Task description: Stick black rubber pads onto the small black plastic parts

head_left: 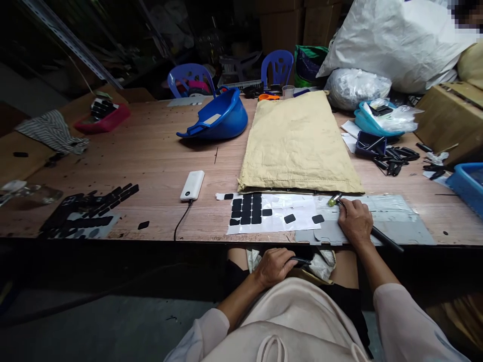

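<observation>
My right hand is closed round what looks like a small hammer. Its black handle points toward the lower right, and its metal head with a yellowish end shows beyond my fingers, over a grey sheet on the table. Above my lap, just below the table edge, my left hand grips a slim black piece, partly hidden by the fingers. A white backing sheet lies left of my right hand, carrying rows of black rounded pads and a few loose-set ones.
A large tan sack lies flat behind the sheets. Beyond are a blue basin, white power bank with a cable, red tray, black pieces at right, a turquoise bowl and a blue bin.
</observation>
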`<state>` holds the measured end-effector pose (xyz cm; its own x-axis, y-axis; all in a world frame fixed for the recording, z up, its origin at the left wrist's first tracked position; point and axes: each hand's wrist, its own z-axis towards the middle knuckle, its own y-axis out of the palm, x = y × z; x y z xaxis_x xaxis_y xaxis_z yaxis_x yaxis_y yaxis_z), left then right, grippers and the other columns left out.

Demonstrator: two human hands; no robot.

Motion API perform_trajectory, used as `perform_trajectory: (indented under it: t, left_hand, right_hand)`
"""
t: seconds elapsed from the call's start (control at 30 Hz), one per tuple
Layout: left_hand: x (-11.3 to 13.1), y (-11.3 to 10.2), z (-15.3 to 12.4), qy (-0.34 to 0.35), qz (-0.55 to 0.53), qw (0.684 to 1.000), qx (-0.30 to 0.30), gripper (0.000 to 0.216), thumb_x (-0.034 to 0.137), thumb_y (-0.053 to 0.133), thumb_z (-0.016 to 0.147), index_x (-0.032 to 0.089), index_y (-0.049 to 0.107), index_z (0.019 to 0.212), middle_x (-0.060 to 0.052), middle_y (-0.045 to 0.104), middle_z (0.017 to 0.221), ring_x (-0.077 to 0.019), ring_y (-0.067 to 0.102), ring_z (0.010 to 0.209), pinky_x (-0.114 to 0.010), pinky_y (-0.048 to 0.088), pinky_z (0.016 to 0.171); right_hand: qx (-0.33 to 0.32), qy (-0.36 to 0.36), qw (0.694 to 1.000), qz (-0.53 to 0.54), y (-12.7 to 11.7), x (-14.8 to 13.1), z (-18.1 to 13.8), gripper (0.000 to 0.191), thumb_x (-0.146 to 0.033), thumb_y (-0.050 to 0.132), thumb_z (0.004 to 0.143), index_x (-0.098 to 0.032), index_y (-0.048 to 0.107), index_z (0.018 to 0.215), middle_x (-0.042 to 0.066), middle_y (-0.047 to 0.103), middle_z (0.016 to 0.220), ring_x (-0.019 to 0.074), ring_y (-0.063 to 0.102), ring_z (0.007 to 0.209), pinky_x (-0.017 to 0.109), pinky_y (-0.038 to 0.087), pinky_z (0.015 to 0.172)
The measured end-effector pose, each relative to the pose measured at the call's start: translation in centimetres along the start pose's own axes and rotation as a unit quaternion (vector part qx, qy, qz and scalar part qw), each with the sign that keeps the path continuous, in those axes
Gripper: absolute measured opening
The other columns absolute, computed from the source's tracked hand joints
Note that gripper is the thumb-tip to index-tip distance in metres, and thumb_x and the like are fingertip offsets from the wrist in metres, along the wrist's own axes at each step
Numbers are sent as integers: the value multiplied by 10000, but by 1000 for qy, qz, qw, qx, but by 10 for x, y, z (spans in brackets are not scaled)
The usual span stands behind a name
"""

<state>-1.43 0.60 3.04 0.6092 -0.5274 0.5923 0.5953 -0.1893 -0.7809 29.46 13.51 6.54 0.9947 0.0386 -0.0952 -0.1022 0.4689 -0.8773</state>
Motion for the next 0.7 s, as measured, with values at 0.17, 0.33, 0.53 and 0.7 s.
perform_trajectory:
  t: [0.17,0.33,0.53,0.7]
  left_hand:
    - [-7,6,-10,-184,63,971,-142,236,259,591,987,227,747,1161,-83,801,1002,-238,758,889,-330,577,794]
    - [7,-34,21,-126,-68,989,-31,213,246,592,989,234,805,974,-38,819,956,-189,759,887,-281,568,826]
    - [-35,-106,108,-305,78,941,124,260,225,567,1004,216,800,1119,-89,817,1086,-228,755,964,-314,562,860]
    - [-67,-127,148,-385,156,906,83,466,228,494,1038,247,618,1487,-126,797,1165,-296,734,1108,-369,551,927]
  right_hand:
    - [5,1,1000,-7,1,0,0,263,-282,552,974,-202,729,1152,88,592,929,211,404,823,337,213,704]
    - [10,-1,1000,-7,1,0,0,261,-277,570,958,-201,722,1156,92,590,943,208,387,822,339,210,704]
    - [16,-12,1000,-11,0,1,0,264,-274,542,984,-202,729,1156,87,606,926,211,419,818,335,221,702]
    - [13,-13,1000,-7,0,0,-1,265,-271,542,984,-201,725,1163,83,609,923,209,429,816,332,228,700]
